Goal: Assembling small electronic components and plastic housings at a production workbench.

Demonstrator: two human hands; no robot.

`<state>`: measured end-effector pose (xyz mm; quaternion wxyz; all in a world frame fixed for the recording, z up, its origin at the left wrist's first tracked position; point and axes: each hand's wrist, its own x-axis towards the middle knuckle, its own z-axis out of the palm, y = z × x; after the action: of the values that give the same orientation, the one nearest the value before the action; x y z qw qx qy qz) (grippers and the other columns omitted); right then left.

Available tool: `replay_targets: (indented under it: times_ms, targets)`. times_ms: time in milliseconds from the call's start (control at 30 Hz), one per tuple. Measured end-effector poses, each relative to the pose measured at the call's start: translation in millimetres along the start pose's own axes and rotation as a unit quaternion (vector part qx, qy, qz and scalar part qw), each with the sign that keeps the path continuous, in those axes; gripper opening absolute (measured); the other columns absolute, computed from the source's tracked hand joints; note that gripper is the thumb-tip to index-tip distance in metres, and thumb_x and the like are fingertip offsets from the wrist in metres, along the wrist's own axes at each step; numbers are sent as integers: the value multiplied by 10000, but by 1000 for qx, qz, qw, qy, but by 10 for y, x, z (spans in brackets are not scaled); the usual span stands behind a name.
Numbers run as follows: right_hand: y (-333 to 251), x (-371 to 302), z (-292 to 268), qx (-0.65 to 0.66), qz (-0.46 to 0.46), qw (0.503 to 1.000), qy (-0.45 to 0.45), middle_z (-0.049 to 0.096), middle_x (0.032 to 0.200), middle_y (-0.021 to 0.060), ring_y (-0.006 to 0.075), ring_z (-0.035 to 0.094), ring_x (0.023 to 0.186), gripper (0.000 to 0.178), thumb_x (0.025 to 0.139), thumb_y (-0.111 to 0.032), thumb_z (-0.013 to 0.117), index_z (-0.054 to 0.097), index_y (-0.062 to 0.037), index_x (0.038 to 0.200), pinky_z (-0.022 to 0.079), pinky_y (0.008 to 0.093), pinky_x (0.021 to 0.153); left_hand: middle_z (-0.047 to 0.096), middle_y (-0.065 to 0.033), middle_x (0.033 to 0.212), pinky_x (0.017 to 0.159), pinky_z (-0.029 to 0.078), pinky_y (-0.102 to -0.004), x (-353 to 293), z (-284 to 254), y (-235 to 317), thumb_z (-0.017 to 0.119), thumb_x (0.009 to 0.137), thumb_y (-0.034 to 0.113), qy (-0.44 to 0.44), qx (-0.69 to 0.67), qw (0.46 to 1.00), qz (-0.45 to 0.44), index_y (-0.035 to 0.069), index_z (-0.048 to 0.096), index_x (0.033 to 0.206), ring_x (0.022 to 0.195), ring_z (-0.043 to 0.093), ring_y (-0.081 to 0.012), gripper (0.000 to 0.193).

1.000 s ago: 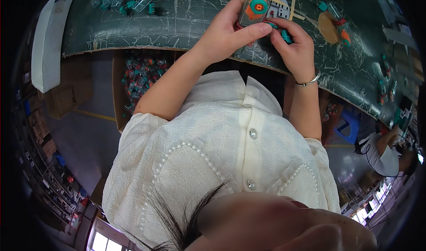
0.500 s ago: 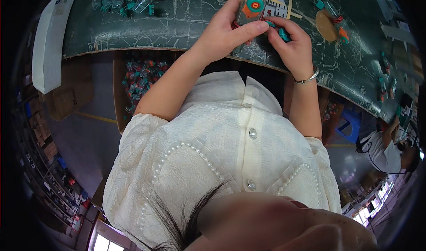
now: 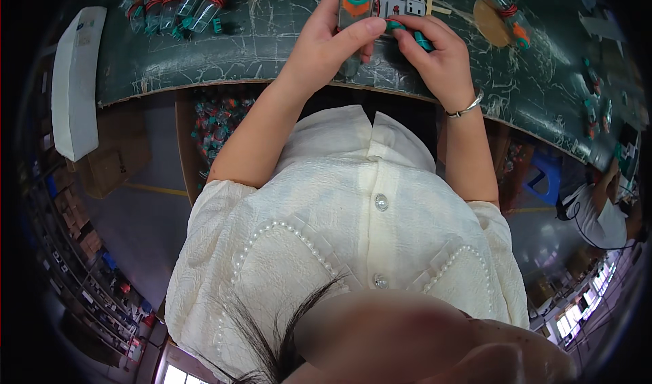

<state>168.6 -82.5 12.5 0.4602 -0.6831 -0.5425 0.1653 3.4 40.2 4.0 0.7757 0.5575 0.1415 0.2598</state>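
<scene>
Top centre: left hand (image 3: pixel 322 48) grips clear-cased orange-teal device (image 3: pixel 357 5), now straighter; right hand (image 3: pixel 440 57) pinches teal plug (image 3: pixel 423 42); both stay held.

From my remote seat I look through the left of two fisheye cameras worn on the person's head (image 3: pixel 414 336), upright and aimed steeply down, with hair (image 3: pixel 284 340) very close at the lower edge and the shirt (image 3: pixel 326 194) filling the middle from near. The left hand (image 3: pixel 322 50) and right hand (image 3: pixel 441 57) sit farther off near my top edge, over the bench (image 3: pixel 251 59), while the wide lens bends shelves (image 3: pixel 88 296) around the rim. My left is the person's left.
</scene>
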Motion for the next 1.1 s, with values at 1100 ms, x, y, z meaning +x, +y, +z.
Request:
replay_targets:
  times_ms: [1100]
  targets:
    - [-52, 58, -169, -34, 76, 996, -35, 673, 841, 46, 177, 656, 772, 352, 816, -241, 795, 721, -100, 1129, 523, 286, 721, 627, -80, 971, 615, 543, -267, -5, 30, 12, 745, 909, 229, 19, -18, 1000, 12, -15, 471, 1237, 721, 623, -112, 492]
